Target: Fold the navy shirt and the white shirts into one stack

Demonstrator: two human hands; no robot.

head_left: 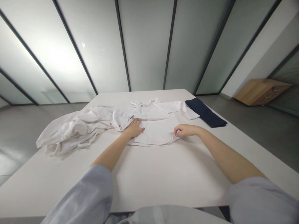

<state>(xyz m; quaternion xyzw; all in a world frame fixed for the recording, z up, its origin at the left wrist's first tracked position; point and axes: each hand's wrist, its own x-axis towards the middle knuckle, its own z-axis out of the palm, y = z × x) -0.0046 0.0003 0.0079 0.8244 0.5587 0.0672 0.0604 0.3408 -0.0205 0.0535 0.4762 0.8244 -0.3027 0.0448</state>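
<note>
Frosted glass panels (147,46) in dark frames form the far wall, seen from above and behind the hands. Grey floor (268,140) surrounds the white tabletop (163,177), and a wooden cabinet (263,92) stands on the floor at far right, against the wall.

Centre of the tabletop: a white garment (154,130) lies spread flat, its lower edge toward the viewer. One folded sleeve (173,107) runs along its far side and points to the right, ending close to a folded navy cloth (205,112), which lies just beyond it near the far right edge of the tabletop.

Left of centre: a loose, crumpled white fabric bundle (74,129) spreads toward the tabletop's left edge and overhangs it. It meets the left side of the white garment; whether the two are one piece cannot be told.

Hands: the left hand (133,129) is open, palm down, pressing flat on the white garment near the bundle. The right hand (185,130) is curled, with its fingertips (177,132) at the garment's right edge; whether they grip the cloth cannot be told. Pale blue-grey sleeves (84,196) cover both upper arms, and the forearms are bare.
</note>
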